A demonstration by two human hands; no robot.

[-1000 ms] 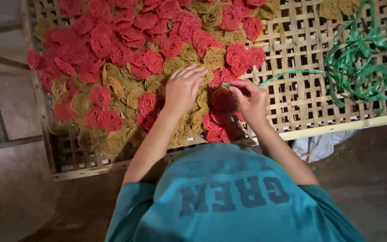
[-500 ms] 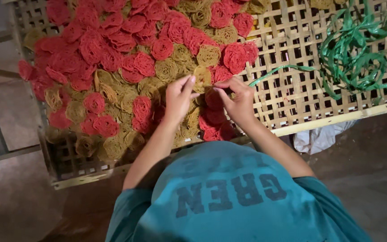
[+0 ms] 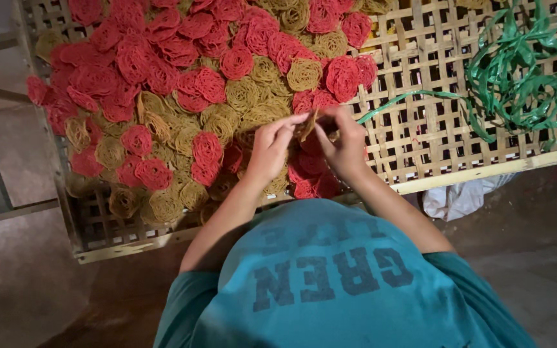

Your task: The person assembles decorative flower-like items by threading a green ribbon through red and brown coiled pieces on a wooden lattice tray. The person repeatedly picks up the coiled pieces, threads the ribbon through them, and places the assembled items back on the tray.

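Tan coiled cracker (image 3: 307,125) now lifted off the bamboo tray (image 3: 459,129), pinched between left hand (image 3: 271,149) and right hand (image 3: 343,143) fingers.

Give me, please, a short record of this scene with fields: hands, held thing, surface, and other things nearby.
left hand: left hand, fingers pinching a tan coil
right hand: right hand, pinching the same piece
held thing: tan coil, lifted slightly above the heap
surface: woven lattice tray, pale strips
on tray: red coils and tan coils, mixed heap
nearby: green plastic strips, tangled at the tray's right end
below tray: white cloth
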